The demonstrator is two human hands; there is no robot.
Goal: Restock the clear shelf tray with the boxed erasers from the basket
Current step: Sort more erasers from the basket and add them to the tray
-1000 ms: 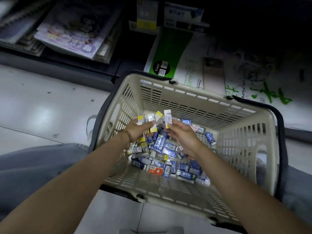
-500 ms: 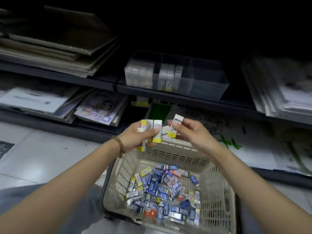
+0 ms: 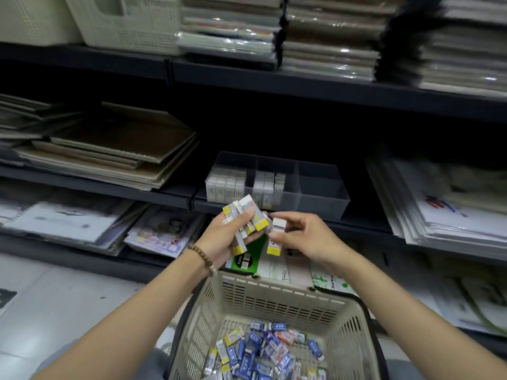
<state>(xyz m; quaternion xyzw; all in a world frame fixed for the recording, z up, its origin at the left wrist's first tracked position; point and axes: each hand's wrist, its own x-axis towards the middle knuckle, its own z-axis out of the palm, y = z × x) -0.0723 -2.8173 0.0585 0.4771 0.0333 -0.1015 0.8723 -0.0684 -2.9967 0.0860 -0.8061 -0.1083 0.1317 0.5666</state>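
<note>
Head view looks down past both forearms at a beige slatted basket (image 3: pixel 274 297) on the floor, its bottom strewn with a loose heap of small boxed erasers (image 3: pixel 258 355), mostly blue and white, a few yellow-ended, one or two orange. On the dark middle shelf (image 3: pixel 109 189) above it sits the clear shelf tray (image 3: pixel 323 198), split into three compartments: the left one holds a tight upright row of pale boxes (image 3: pixel 226 185), the middle one a shorter row (image 3: pixel 267 185), and the right one shows only its grey floor. The left hand (image 3: pixel 222 237), with a brown bead bracelet (image 3: pixel 201 256) at the wrist, is closed around a fanned bundle of white boxes with yellow ends (image 3: pixel 248 218), fingers curled over them and thumb pressed across the front. The right hand (image 3: pixel 304 237) pinches a single box (image 3: pixel 275 235) between thumb and fingertips, upright, white at the top and yellow at the bottom. Both hands hang just in front of the tray's front wall and above the basket's far rim, the single box just beside the bundle. Stacks of brown card sheets (image 3: pixel 118 144) lie left of the tray, and wrapped paper pads (image 3: pixel 450 204) lie to its right; the printing on the boxes is too blurred to read.
</note>
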